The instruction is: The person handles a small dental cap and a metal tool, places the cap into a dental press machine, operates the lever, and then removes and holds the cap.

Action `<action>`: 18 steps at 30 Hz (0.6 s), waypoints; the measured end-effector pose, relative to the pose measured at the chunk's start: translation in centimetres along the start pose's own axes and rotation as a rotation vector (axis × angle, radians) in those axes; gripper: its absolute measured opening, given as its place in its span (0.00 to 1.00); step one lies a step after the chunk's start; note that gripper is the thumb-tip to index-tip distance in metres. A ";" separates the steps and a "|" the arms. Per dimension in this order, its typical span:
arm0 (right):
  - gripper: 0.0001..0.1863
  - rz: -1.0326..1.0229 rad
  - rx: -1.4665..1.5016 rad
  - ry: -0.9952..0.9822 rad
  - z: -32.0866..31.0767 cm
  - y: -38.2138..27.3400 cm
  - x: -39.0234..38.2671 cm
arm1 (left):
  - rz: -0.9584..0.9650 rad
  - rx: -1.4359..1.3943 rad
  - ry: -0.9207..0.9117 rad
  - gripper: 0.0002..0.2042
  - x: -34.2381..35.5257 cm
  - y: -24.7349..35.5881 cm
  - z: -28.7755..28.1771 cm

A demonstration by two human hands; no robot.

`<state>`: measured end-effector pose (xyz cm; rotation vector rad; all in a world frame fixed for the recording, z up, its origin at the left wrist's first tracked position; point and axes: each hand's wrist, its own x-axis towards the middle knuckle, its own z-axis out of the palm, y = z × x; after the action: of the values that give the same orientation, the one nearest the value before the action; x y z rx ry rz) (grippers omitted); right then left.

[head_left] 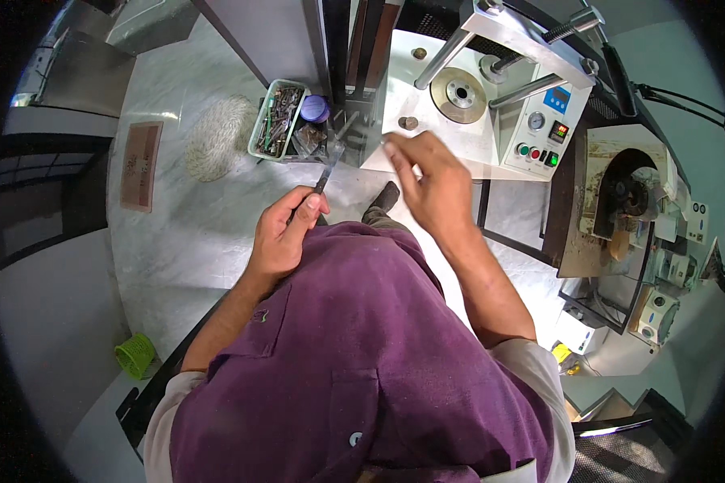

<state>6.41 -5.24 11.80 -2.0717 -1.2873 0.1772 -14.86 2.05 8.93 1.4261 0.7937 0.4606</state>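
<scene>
My left hand [286, 224] is closed around the dark handle of a slim tool [329, 167] that has a pale, flat tip. The tool slants up and away from me, and its exact kind is hard to make out. My right hand [433, 181] hovers at the front edge of the white worktop, its thumb and forefinger curled close together. Whatever those fingertips hold, if anything, is too small to tell. Just beyond them, small brownish round pieces [408, 123] lie on the worktop [479, 153].
A press-like machine with metal posts [447, 58], a round metal disc [459, 95] and a button panel [536, 137] stands ahead right. Left of it sit a green-rimmed basket of tools [278, 121] and a purple-lidded jar [314, 109]. A round woven mat [219, 138] lies on the floor.
</scene>
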 end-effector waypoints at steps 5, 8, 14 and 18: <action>0.09 -0.145 0.014 -0.056 0.2 -1.4 -0.9 | 0.019 0.048 0.027 0.16 0.3 -0.2 -0.2; 0.10 -0.121 -0.056 -0.005 0.5 -1.1 -0.7 | 0.027 0.089 0.020 0.15 0.3 0.3 -0.2; 0.08 -0.082 0.179 -0.059 -0.2 -0.6 -0.6 | 0.047 0.101 -0.003 0.14 0.1 -0.3 -0.2; 0.09 -0.066 0.047 -0.036 0.3 -0.6 -0.6 | 0.052 0.124 0.034 0.13 0.1 0.2 0.3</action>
<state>5.50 -5.45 11.81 -1.9916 -1.3590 0.2144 -14.54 1.89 9.12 1.5602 0.8261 0.4835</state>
